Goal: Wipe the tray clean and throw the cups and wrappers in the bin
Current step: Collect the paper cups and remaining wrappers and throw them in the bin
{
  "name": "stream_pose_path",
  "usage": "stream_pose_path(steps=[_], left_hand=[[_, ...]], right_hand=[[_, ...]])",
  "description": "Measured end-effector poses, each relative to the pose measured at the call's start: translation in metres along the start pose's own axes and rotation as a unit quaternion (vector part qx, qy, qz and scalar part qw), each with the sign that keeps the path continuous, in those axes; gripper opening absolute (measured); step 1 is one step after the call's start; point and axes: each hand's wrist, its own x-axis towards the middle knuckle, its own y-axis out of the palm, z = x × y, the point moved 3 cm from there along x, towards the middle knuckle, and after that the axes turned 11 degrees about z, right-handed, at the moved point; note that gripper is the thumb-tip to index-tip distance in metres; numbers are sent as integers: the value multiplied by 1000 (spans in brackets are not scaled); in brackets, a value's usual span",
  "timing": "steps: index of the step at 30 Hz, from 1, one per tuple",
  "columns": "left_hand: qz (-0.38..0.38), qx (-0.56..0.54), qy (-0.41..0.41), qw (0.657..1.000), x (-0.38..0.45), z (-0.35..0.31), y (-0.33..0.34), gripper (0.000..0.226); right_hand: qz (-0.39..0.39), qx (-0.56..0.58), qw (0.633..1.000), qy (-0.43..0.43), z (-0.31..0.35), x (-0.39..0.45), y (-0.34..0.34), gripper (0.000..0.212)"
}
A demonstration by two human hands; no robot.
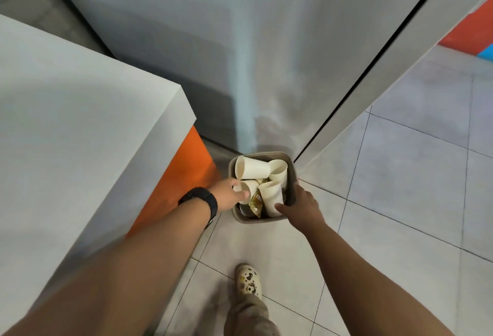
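Observation:
A taupe square bin stands on the floor in the corner where two grey panels meet. Several white paper cups lie in it, one on its side at the top, one by the right rim. A yellow wrapper sits between them. My left hand, with a black watch on the wrist, grips a small paper cup over the bin's left rim. My right hand holds the bin's right rim, thumb inside against a cup. The tray is not in view.
A white counter with an orange side panel stands close on the left. Grey panels rise behind the bin. The tiled floor stretches to the right, and my foot in a cream clog is below the bin.

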Motion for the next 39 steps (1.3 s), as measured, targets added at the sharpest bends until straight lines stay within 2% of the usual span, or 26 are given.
stream_pose_path(steps=[4,6,12,14,19,22,25,34,39], left_hand=[[-19,4,-7,1000,-25,12,-5,46],[-47,0,-11,999,-38,15,-11,49],[-144,-25,61,987,-94,2,-37,49],[-174,-78,92,977,-116,-1,-43,47],[-241,-200,165,935,-174,1,-56,41],[-270,-290,194,897,-210,12,-64,31],[-312,-328,205,868,-244,37,-74,25],[-411,-410,187,793,-328,153,-80,12],[-459,-438,168,754,-375,232,-70,12]], right_hand=[[-4,17,1000,-1,11,-9,-2,70],[-15,49,998,-22,27,-17,-4,61],[-50,129,978,-157,107,-56,-18,38],[-59,141,967,-202,132,-73,-25,31],[-83,235,928,-278,188,-121,-42,16],[-105,224,915,-320,218,-152,-48,15],[-101,198,905,-362,251,-179,-45,17],[-36,109,879,-463,336,-244,23,16],[16,95,859,-503,381,-279,89,13]])
